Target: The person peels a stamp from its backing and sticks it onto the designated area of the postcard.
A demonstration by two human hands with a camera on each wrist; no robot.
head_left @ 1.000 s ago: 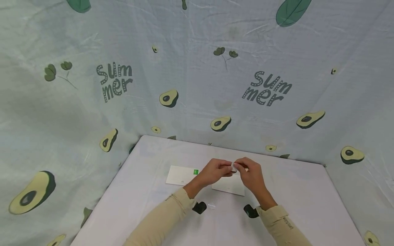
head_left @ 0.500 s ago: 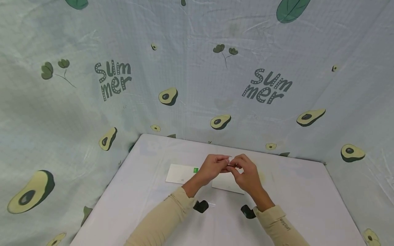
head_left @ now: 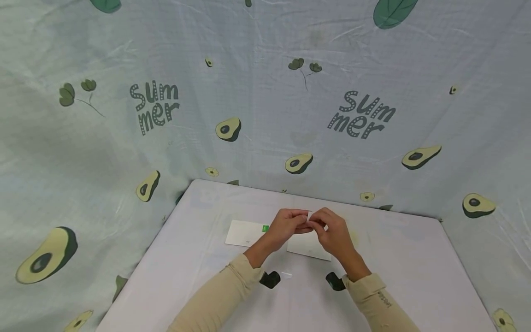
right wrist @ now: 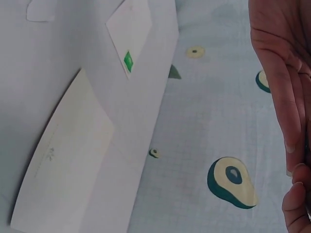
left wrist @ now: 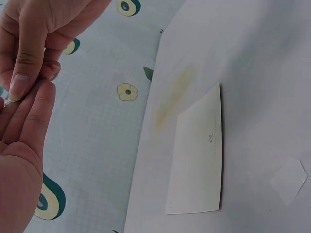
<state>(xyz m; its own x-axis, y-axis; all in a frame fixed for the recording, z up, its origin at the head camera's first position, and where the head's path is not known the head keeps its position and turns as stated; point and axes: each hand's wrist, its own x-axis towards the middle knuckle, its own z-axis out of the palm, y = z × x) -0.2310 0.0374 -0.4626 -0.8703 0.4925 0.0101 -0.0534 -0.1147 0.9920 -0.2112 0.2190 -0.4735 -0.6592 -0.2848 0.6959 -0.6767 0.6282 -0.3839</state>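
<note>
Both hands meet over the far middle of the table. My left hand [head_left: 286, 226] holds a small thin white piece [head_left: 309, 215] at its fingertips. My right hand [head_left: 333, 230] pinches at the same piece from the other side; fingers hide most of it, and I cannot tell what it is. Seen from the left wrist, the right thumb [left wrist: 23, 73] presses down onto the left fingers [left wrist: 34, 116]. Below the hands lies a white card [head_left: 307, 249] with a small faint print, partly covered in the head view. Left of it lies another white card [head_left: 240, 233] with a green square [head_left: 265, 228].
A small clear piece of film [head_left: 286, 275] lies on the white table [head_left: 398, 258] nearer to me. Black wrist cameras [head_left: 270, 279] sit at both sleeves. A cloth printed with avocados [head_left: 257, 92] hangs behind the table and along its sides.
Both hands have shifted slightly left. The right fingers have moved along the small piece, and its dark edge, seen half a second ago, no longer shows. Cards and film lie still.
</note>
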